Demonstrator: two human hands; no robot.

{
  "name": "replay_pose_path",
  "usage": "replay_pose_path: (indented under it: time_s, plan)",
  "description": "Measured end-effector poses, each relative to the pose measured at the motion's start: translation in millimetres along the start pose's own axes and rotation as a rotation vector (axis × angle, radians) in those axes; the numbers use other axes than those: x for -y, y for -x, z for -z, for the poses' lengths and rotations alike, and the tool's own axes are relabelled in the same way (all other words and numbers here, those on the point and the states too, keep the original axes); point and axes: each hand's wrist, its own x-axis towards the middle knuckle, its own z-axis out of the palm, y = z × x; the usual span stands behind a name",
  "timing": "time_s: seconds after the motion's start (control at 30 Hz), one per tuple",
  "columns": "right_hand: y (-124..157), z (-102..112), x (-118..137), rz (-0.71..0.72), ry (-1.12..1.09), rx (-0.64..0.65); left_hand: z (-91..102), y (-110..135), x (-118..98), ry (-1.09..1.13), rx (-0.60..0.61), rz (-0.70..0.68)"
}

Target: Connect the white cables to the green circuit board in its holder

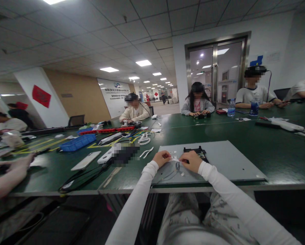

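Both my hands rest on a grey mat [226, 163] at the near edge of a green table [270, 143]. My left hand [161, 158] and my right hand [192, 161] are closed, pinching the two ends of a small clear plastic bag [176, 159] with a white label between them. Thin cables lie on the mat just below the bag. A small black electronic part [194, 150] sits on the mat right behind my right hand. White sleeves cover both my arms.
A white phone [86, 160], a blurred dark device [124, 153], black cables and a blue tray [78, 142] lie to the left. Another person's hand [13, 166] reaches in at far left. Several people sit around the table; a water bottle [231, 108] stands far right.
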Motion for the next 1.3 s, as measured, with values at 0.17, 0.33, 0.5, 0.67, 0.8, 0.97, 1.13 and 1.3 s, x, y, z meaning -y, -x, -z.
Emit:
replay_pose_path:
  time_s: [0.17,0.33,0.5,0.67,0.8,0.97,1.13,1.3]
  plan:
    - [2,2,2,0.005,0.071,0.024,-4.4,1,-6,-0.051,0.012,-0.050]
    - [5,1,3,0.002,0.129,0.030,-5.6,1,-6,-0.124,0.004,-0.078]
    - [6,0,2,0.000,0.175,0.040,-4.9,1,-7,-0.183,0.001,-0.123]
    - [8,-1,1,-0.010,0.160,0.032,-5.0,1,-7,-0.202,-0.026,-0.130]
    - [9,-2,0,-0.021,0.141,0.047,-5.2,0,-4,-0.228,-0.057,-0.122]
    - [9,-2,0,-0.022,0.115,0.050,-5.0,-2,1,-0.240,-0.097,-0.104]
    - [7,0,0,-0.016,0.091,-0.001,-4.7,-3,4,-0.243,-0.140,-0.087]
    - [7,0,-1,-0.008,0.086,0.011,-4.2,-4,11,-0.246,-0.175,-0.095]
